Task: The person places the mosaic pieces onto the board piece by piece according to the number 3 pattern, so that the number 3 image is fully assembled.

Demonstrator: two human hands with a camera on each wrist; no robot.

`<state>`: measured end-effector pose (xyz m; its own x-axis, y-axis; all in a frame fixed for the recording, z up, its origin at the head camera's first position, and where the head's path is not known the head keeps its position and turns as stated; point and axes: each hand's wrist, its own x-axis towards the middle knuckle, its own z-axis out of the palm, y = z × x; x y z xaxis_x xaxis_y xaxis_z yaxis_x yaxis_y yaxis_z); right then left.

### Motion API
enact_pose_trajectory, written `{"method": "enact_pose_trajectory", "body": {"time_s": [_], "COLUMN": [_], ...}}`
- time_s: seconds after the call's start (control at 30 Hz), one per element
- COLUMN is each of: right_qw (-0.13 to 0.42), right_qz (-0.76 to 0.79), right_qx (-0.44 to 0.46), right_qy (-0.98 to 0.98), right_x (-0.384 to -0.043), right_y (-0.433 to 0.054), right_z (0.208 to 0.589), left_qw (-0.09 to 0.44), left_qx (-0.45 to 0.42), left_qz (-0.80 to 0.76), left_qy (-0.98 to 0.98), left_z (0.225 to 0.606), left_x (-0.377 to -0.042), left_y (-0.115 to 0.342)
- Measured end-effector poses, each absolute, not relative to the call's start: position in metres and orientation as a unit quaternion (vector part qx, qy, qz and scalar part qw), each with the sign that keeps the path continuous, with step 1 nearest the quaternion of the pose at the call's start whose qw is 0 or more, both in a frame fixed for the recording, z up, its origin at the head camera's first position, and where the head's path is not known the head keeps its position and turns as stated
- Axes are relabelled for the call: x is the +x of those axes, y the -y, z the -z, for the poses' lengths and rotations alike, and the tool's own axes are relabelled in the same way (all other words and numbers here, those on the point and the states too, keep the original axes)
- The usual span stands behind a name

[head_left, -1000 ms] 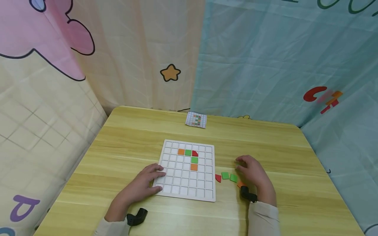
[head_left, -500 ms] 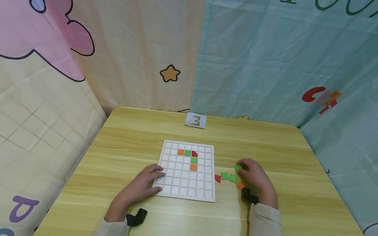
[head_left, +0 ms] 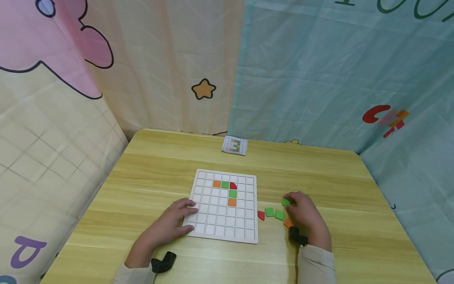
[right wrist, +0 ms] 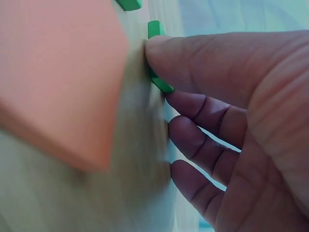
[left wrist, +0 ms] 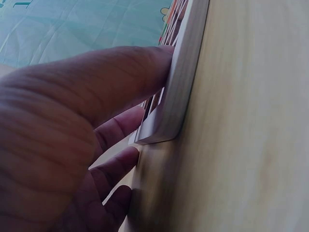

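Observation:
My left hand (head_left: 170, 221) rests on the left edge of a white grid board (head_left: 213, 217), fingers spread; in the left wrist view the thumb (left wrist: 140, 67) lies on the board's rim. On the board, an orange square, a green square and a red quarter-round tile (head_left: 233, 185) form a row, with a green and an orange square below the red one. To the right of the board, my right hand (head_left: 306, 213) pinches a green square tile (head_left: 285, 202) between thumb and forefinger, low over the table. The right wrist view shows this green tile (right wrist: 154, 28) partly hidden by the thumb.
Between board and right hand lie a red quarter-round tile (head_left: 261, 215), two green squares (head_left: 269, 212) and an orange tile (head_left: 288, 223), partly behind the black wrist camera (head_left: 297, 236). A small pattern card (head_left: 227, 150) sits at the table's far edge.
The green tile has come into view at my right fingertips, and the right hand has shifted slightly toward me. My left hand and the tiles on the board stay as they were.

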<state>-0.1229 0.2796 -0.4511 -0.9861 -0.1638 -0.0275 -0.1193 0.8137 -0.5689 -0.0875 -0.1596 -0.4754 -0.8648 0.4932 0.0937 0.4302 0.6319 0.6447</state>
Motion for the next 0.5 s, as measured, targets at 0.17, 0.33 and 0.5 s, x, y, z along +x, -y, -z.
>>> {"method": "enact_pose_trajectory", "body": {"time_s": [0.17,0.33,0.5], "right_qw": [0.024,0.021,0.021], "right_qz": [0.29,0.292,0.302], "right_qx": [-0.079,-0.071,-0.062], "right_qy": [-0.954,-0.954,-0.951], "right_x": [-0.1238,-0.1253,-0.1255], "right_y": [-0.279,-0.2788,-0.2782], "right_z": [0.4519,0.4527,0.4522], "left_qw": [0.045,0.042,0.044], "left_qx": [0.256,0.255,0.254], "left_qz": [-0.341,-0.34,-0.342], "left_qy": [-0.903,-0.904,-0.903], "left_z": [0.476,0.4773,0.4775], "left_x": [-0.0876,-0.0884,-0.0889], "left_y": [0.1593,0.159,0.1596]}}
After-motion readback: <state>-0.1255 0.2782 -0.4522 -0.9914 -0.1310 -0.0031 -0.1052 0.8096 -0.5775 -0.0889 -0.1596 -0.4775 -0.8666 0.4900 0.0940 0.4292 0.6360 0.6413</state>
